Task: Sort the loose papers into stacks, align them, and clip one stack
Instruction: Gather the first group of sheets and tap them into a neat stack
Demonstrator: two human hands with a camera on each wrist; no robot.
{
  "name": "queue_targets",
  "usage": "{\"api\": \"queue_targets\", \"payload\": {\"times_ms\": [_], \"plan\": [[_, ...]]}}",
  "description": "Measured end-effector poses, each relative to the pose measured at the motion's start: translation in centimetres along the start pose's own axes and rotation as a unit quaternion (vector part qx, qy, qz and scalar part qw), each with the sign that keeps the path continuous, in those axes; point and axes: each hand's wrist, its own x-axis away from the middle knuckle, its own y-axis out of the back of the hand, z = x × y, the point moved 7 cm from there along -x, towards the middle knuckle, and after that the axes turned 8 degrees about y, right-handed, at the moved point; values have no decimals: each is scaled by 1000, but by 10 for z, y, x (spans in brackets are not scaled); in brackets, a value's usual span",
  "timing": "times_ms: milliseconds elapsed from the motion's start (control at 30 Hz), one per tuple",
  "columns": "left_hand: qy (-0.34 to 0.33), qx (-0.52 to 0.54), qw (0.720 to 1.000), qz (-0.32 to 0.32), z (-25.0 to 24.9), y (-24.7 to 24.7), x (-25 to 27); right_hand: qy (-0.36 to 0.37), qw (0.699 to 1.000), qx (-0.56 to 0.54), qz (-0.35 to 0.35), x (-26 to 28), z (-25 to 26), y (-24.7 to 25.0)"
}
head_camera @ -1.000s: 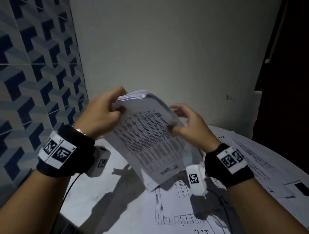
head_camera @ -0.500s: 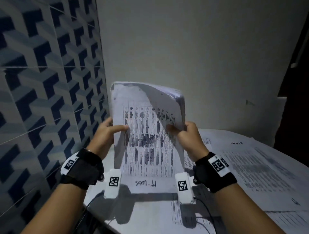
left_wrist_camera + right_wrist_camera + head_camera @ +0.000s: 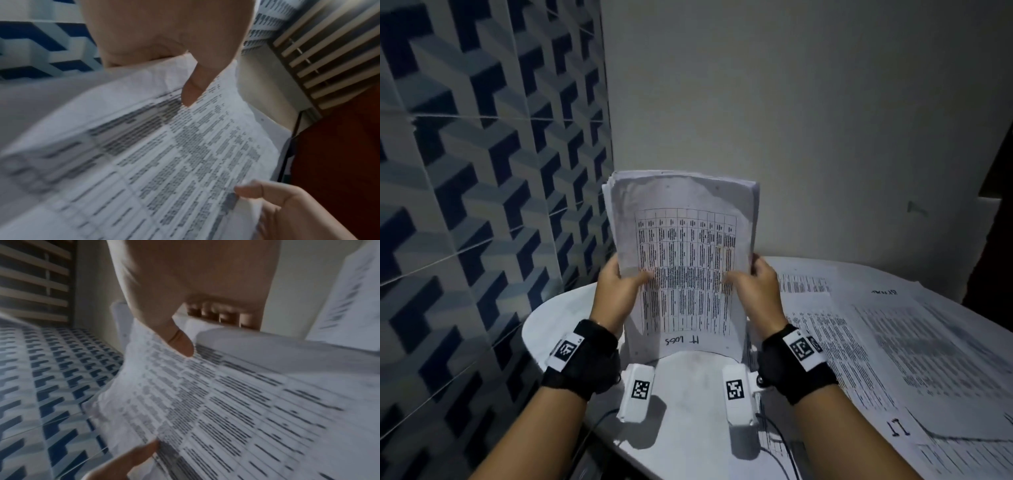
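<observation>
Standing upright on the table (image 3: pixel 571 308), the paper stack (image 3: pixel 683 260) is pinched between left hand (image 3: pixel 619 291) and right hand (image 3: pixel 755 291).

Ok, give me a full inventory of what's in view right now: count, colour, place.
paper stack: one, white with a printed table, held upright, bottom edge on the table
loose papers: several overlapping, count unclear, white with print, spread on the table's right side
table: one, white, rounded, against the walls
tiled wall: one, blue and grey pattern, left
plain wall: one, off-white, behind the table
wrist cameras: two, white with black markers, under the wrists
left hand: grips the stack's left edge
right hand: grips the stack's right edge
</observation>
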Motion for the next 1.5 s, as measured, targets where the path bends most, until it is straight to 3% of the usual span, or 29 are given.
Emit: {"api": "queue_targets", "payload": {"times_ms": [100,300,500,867,1067,1267,1500], "plan": [[19,-2,1000,18,17,3,-3,-42,999,-5,34,7,-14,-5],[-27,5,1000,-1,4,-5,-1,18,1000,0,20,6,-4,-11],[-26,30,999,-11,-2,-1,-2,13,999,-33,-36,-1,-5,-3],[-112,10,994,16,-57,-9,-11,66,996,-60,-30,-19,26,-11],[-83,16,996,15,-40,-6,-10,38,997,-60,-31,-13,9,-11],[-75,25,997,9,-43,-4,-11,84,994,-62,-37,-12,22,-9],[3,1,1000,30,4,-4,-10,12,999,-31,-9,-1,-19,-7]]}}
